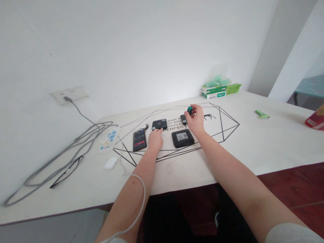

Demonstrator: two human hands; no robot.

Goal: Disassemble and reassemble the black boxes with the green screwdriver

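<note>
My right hand [196, 121] pinches a small green and dark object [189, 110] between thumb and fingers. Its exact kind is too small to make out. Just left of this hand, partly hidden by it, is a small black block with a pale label [184, 119]. My left hand [155, 139] rests on the table with the index finger stretched to the front edge of a flat black box-shaped device [159, 124]. A black square tray-like piece with a white label [182, 138] lies between my forearms. Left of my left hand lies a phone [139, 140] with its screen lit.
On the left are a power strip [109, 141], coiled grey cable [73, 145], glasses [67, 172] and a white earbud case [111, 163]. Green and white boxes [214, 91] stand by the wall. A green wrapper [262, 114] and a red package [316, 118] lie right. A white cable crosses my left forearm.
</note>
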